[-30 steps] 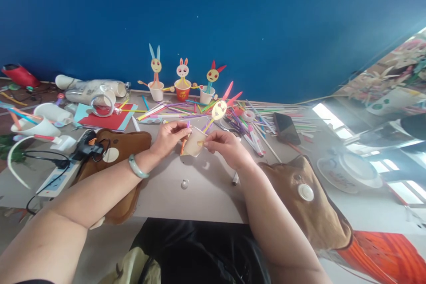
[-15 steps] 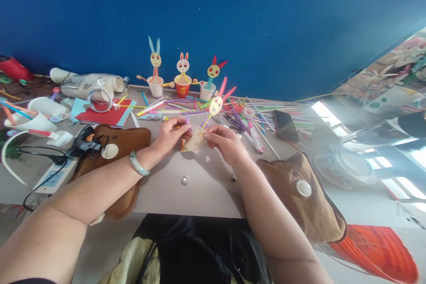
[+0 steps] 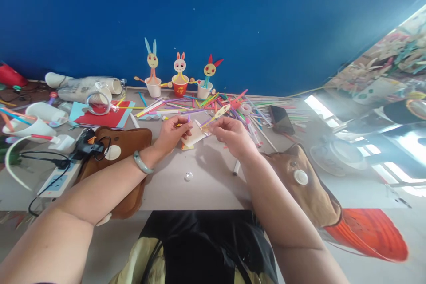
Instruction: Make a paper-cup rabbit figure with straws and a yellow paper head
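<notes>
A pale paper cup [image 3: 194,138] lies tilted between my two hands, low over the table. My left hand [image 3: 175,132] is closed on its left side, and a thin purple piece shows at the fingertips. A rabbit figure with a yellow oval face [image 3: 222,111] and pink ears leans to the right, its yellow stem running down to the cup. At the cup's rim my right hand [image 3: 231,135] is pinched; what sits in its fingertips is too small to make out. Behind stand three cup rabbits: blue-eared [image 3: 152,61], white-faced [image 3: 180,65] and red-eared [image 3: 209,70].
Coloured sticks [image 3: 193,108] and markers lie scattered behind my hands. A phone [image 3: 281,120] is at the right. Brown pouches [image 3: 133,137] flank my arms, near a power strip [image 3: 60,182]. A small clear ball [image 3: 188,176] and a pen [image 3: 236,167] lie in front.
The pink-eared rabbit has tipped over to the right and lower. My right hand has shifted slightly right and away from the left one. The view has moved a little.
</notes>
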Demonstrator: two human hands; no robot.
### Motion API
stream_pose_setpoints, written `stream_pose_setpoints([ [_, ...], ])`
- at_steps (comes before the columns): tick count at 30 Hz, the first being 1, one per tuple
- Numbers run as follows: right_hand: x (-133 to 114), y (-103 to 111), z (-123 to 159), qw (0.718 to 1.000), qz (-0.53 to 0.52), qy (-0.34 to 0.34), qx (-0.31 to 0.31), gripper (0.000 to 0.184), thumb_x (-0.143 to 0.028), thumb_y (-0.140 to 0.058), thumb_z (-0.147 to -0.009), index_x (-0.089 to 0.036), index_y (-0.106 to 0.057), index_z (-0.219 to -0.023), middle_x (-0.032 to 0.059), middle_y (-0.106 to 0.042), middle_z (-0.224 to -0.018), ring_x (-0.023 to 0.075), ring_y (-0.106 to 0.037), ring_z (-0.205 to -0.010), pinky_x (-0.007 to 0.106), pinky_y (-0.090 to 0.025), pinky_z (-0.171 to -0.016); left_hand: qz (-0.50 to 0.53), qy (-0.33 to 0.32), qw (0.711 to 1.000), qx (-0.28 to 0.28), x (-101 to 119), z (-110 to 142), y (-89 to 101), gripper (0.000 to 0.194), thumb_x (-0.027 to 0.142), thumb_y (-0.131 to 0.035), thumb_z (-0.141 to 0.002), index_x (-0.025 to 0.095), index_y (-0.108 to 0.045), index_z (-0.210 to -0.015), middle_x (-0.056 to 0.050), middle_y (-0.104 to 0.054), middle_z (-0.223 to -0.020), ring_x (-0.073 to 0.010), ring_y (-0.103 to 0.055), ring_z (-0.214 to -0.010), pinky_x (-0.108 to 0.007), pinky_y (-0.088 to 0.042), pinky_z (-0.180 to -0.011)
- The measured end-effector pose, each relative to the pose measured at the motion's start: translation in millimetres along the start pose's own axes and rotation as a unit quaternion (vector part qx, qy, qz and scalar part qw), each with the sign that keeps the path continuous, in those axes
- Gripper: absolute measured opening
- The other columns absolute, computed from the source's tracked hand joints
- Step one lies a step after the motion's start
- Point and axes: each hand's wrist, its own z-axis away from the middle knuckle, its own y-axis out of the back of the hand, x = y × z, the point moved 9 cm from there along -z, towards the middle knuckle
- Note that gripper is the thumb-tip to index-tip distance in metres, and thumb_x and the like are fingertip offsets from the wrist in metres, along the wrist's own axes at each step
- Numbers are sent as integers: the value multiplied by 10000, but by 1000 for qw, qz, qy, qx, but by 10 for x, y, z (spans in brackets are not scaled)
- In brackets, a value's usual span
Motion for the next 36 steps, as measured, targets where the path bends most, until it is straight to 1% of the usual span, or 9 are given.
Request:
stream_pose_setpoints([
  [5,-218,-50,-70,995,97,28,-24,199,-293,-770,-618,-172,-615,-646,-24,-597,-589,88,-489,-541,239,-364,-528,-5,-21,999,-27,31,15,-49,272,365,-800,-701,150,-663,-794,4,-658,-586,-88,-581,-503,-206,-476,-515],
  [8,-378,-92,-169,979,189,43,-58,168,-232,-778,-598,-167,-626,-625,-23,-602,-585,96,-514,-556,244,-394,-545,0,-30,999,-37,39,15,-65,274,368,-806,-701,148,-662,-781,1,-658,-587,-94,-602,-525,-205,-499,-533],
  [13,-651,-163,-343,930,346,72,-103,101,-159,-765,-639,-167,-665,-629,-22,-588,-570,94,-496,-551,253,-375,-534,7,-27,999,-38,19,12,-79,264,350,-810,-688,144,-670,-776,-11,-679,-655,-107,-643,-590,-224,-552,-592],
  [18,-813,-386,-443,879,428,113,-175,76,-176,-768,-692,-180,-703,-653,1,-633,-648,120,-558,-639,269,-405,-583,41,2,999,-20,-32,12,-70,268,329,-819,-666,150,-656,-782,-12,-691,-701,-106,-653,-607,-231,-556,-611],
  [21,-853,-549,-486,848,469,128,-211,81,-212,-779,-701,-187,-715,-658,7,-653,-667,132,-576,-667,276,-415,-600,77,17,997,-20,-54,8,-76,234,288,-804,-670,153,-649,-782,-7,-693,-735,-92,-648,-611,-231,-554,-632],
  [24,-869,-687,-534,819,510,129,-231,68,-242,-765,-718,-184,-733,-705,13,-675,-701,138,-587,-682,277,-422,-611,103,28,994,-20,-63,3,-78,178,240,-769,-694,154,-641,-783,-10,-701,-773,-86,-648,-623,-231,-550,-642],
  [31,-895,-934,-630,743,595,143,-272,115,-269,-707,-788,-192,-762,-853,34,-723,-854,175,-626,-813,286,-453,-702,122,48,991,0,-52,8,-69,127,175,-723,-732,154,-623,-808,-16,-717,-784,-89,-641,-590,-239,-538,-620],
  [34,-874,-1000,-670,721,613,145,-289,128,-272,-705,-794,-185,-764,-869,42,-730,-884,196,-631,-867,293,-458,-730,121,52,991,0,-47,3,-71,133,187,-723,-746,158,-605,-801,-5,-708,-778,-82,-637,-592,-234,-534,-631],
  [36,-846,-1043,-696,717,613,149,-297,132,-276,-712,-790,-178,-762,-863,45,-733,-887,198,-631,-879,292,-457,-730,119,61,991,4,-60,-2,-61,152,192,-730,-745,161,-591,-798,-1,-704,-779,-79,-633,-590,-231,-531,-630],
])
